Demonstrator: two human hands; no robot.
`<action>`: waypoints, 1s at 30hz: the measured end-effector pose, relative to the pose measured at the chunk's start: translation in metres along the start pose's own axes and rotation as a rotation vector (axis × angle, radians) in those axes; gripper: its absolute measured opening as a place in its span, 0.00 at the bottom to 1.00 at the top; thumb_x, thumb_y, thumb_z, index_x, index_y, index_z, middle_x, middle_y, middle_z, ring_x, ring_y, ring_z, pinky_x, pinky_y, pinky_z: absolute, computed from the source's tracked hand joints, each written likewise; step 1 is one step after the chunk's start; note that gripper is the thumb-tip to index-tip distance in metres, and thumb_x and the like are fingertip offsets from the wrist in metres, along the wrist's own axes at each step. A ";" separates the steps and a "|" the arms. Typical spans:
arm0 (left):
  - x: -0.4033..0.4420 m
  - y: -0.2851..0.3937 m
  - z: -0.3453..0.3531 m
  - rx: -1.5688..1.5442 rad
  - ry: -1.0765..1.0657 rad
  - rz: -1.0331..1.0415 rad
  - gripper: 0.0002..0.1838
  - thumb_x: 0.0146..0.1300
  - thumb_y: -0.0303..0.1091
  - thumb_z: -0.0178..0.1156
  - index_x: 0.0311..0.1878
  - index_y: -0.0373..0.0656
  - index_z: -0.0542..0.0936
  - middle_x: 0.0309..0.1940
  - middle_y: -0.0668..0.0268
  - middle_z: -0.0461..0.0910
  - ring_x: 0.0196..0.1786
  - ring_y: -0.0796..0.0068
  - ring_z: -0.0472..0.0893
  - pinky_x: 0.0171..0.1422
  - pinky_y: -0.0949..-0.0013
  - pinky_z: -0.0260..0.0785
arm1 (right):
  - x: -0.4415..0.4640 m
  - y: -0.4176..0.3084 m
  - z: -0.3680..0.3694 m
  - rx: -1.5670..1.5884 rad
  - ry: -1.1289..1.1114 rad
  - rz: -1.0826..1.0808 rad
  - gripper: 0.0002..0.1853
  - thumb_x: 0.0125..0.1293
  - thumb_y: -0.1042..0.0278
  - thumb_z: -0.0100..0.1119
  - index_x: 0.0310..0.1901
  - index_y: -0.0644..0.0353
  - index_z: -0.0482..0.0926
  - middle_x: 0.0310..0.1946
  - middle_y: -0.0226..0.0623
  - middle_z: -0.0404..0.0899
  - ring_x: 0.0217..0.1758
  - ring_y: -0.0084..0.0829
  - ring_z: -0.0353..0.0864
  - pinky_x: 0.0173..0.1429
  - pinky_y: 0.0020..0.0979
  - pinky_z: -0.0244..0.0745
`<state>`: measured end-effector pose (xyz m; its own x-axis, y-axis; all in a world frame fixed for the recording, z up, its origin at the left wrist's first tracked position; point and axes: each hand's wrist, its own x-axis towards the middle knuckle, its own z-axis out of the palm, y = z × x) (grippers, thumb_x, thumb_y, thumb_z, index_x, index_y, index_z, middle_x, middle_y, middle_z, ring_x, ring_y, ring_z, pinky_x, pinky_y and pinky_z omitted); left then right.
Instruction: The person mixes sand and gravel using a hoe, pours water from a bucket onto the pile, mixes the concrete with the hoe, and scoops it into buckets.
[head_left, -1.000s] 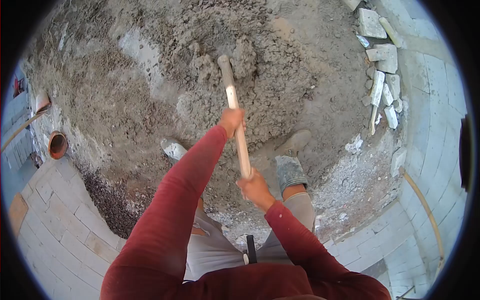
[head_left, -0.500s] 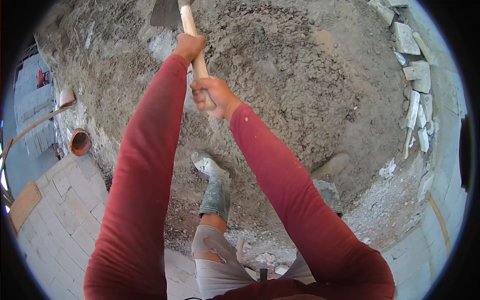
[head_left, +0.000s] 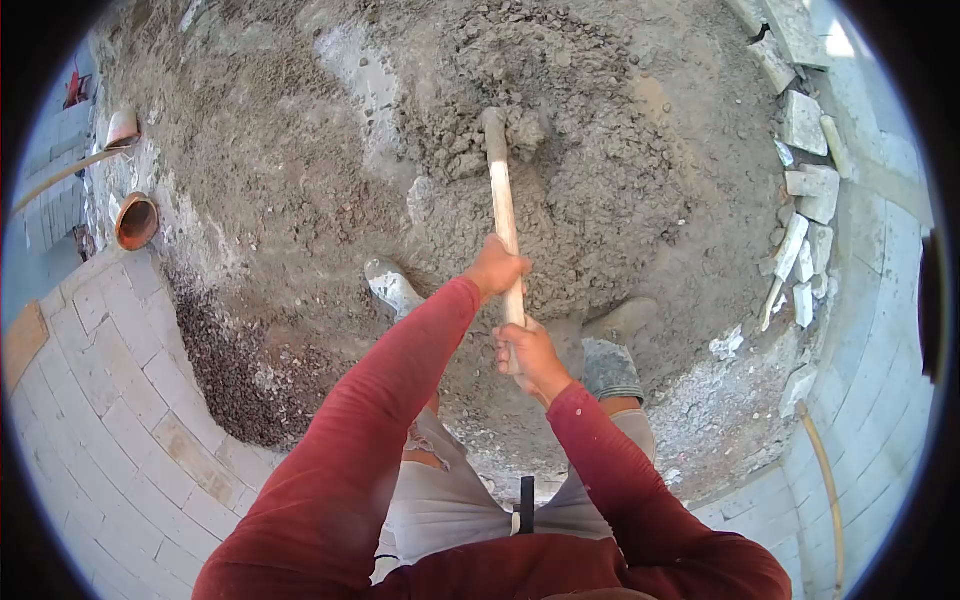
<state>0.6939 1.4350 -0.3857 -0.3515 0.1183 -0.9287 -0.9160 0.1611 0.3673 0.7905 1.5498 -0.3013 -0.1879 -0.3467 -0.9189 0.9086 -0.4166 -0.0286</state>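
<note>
My left hand (head_left: 497, 267) is wrapped round the middle of a wooden handle (head_left: 503, 205). Nearer my body, my right hand (head_left: 533, 358) grips the same handle close to its end. The far end of the handle meets a heap of wet grey mortar (head_left: 590, 170), and the tool's blade is hidden in the mix there. My two boots (head_left: 392, 287) stand apart on the mortar-covered ground, one on each side of the handle.
An orange-brown bucket (head_left: 137, 222) lies at the left, with another container (head_left: 122, 128) beyond it. Dark gravel (head_left: 240, 390) borders grey paving at lower left. Broken blocks (head_left: 804, 123) line the right edge, near a block wall. A thin pole (head_left: 825, 480) leans at lower right.
Half a second ago both hands were farther forward and left, with the blade showing above the ground. They have since come back toward my body, and the blade is now in the mortar.
</note>
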 end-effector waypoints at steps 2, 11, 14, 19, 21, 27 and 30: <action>-0.020 -0.051 0.039 -0.174 -0.141 -0.105 0.31 0.55 0.22 0.66 0.58 0.33 0.59 0.38 0.56 0.72 0.27 0.65 0.80 0.26 0.60 0.78 | -0.043 0.034 -0.035 0.082 0.060 0.042 0.14 0.64 0.72 0.60 0.49 0.56 0.68 0.28 0.28 0.70 0.24 0.21 0.71 0.24 0.29 0.70; -0.147 -0.073 0.029 -0.290 -0.097 0.253 0.26 0.62 0.21 0.64 0.56 0.40 0.58 0.37 0.61 0.74 0.32 0.70 0.82 0.34 0.63 0.79 | -0.090 0.087 -0.057 -0.261 -0.277 -0.039 0.17 0.59 0.76 0.59 0.49 0.60 0.66 0.23 0.35 0.71 0.20 0.29 0.75 0.27 0.33 0.73; -0.032 0.037 -0.104 -0.014 0.301 0.485 0.23 0.66 0.30 0.64 0.53 0.36 0.60 0.38 0.56 0.76 0.28 0.70 0.81 0.29 0.65 0.76 | 0.072 -0.005 0.072 -0.002 -0.520 -0.102 0.16 0.63 0.75 0.59 0.49 0.58 0.66 0.27 0.31 0.69 0.20 0.24 0.69 0.24 0.30 0.69; 0.152 0.164 -0.300 0.824 0.594 0.403 0.30 0.69 0.46 0.63 0.56 0.25 0.69 0.36 0.51 0.80 0.34 0.62 0.84 0.35 0.56 0.78 | 0.234 -0.109 0.239 0.345 -0.627 -0.117 0.04 0.65 0.72 0.55 0.38 0.57 0.71 0.22 0.27 0.69 0.20 0.22 0.68 0.22 0.27 0.66; 0.154 0.159 -0.306 0.939 0.461 0.267 0.27 0.71 0.48 0.57 0.54 0.27 0.77 0.42 0.48 0.82 0.41 0.54 0.84 0.44 0.52 0.78 | 0.226 -0.111 0.254 0.360 -0.548 -0.087 0.04 0.65 0.72 0.56 0.38 0.58 0.70 0.22 0.27 0.69 0.20 0.22 0.68 0.22 0.27 0.66; 0.104 0.057 -0.177 1.083 0.228 0.208 0.20 0.72 0.37 0.49 0.50 0.31 0.83 0.50 0.40 0.83 0.51 0.43 0.85 0.60 0.52 0.78 | 0.098 -0.011 0.101 0.174 -0.268 0.034 0.07 0.64 0.73 0.58 0.41 0.60 0.71 0.26 0.30 0.70 0.21 0.21 0.70 0.21 0.29 0.67; 0.075 0.000 -0.110 0.560 0.174 0.077 0.27 0.69 0.43 0.56 0.52 0.21 0.77 0.48 0.37 0.82 0.49 0.47 0.85 0.54 0.53 0.77 | 0.031 0.013 0.039 0.037 -0.108 0.100 0.09 0.64 0.73 0.59 0.44 0.58 0.69 0.28 0.30 0.70 0.22 0.22 0.70 0.22 0.29 0.68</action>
<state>0.6460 1.3362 -0.4607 -0.4831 -0.0043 -0.8755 -0.6616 0.6568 0.3618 0.7817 1.5009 -0.3145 -0.1381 -0.4756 -0.8688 0.9107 -0.4058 0.0774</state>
